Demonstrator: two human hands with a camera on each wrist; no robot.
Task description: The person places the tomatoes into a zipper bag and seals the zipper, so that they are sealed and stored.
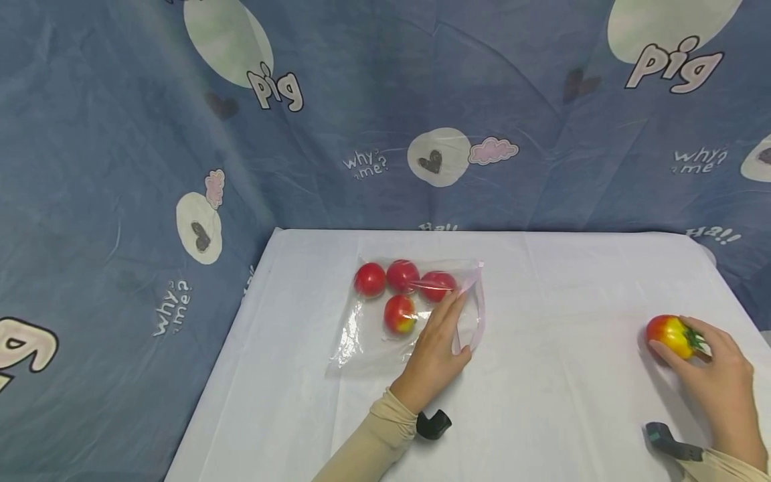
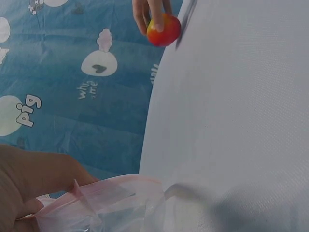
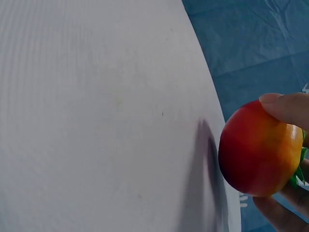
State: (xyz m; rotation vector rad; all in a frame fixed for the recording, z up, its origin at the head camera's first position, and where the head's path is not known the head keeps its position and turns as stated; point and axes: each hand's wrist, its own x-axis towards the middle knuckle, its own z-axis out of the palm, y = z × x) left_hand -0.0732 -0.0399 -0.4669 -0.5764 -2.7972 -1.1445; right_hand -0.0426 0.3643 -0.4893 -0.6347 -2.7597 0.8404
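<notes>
A clear zip bag (image 1: pixel 367 348) with a pink edge lies flat on the table, with several red tomatoes (image 1: pixel 369 280) inside. My left hand (image 1: pixel 430 358) is over its right end and holds the pink-edged mouth (image 2: pixel 116 186), which stands partly raised in the left wrist view. Off to the right, my right hand (image 1: pixel 723 375) grips a red and yellow tomato (image 1: pixel 667 336) between thumb and fingers. Green leaves show at this tomato's stem end (image 3: pixel 300 169), on the palm side. Its shadow falls on the cloth beside it.
White cloth (image 1: pixel 560 375) covers the table. A blue printed curtain (image 1: pixel 373 100) hangs behind and along the left side. Dark curved pieces (image 1: pixel 434 424) stick out near both wrists.
</notes>
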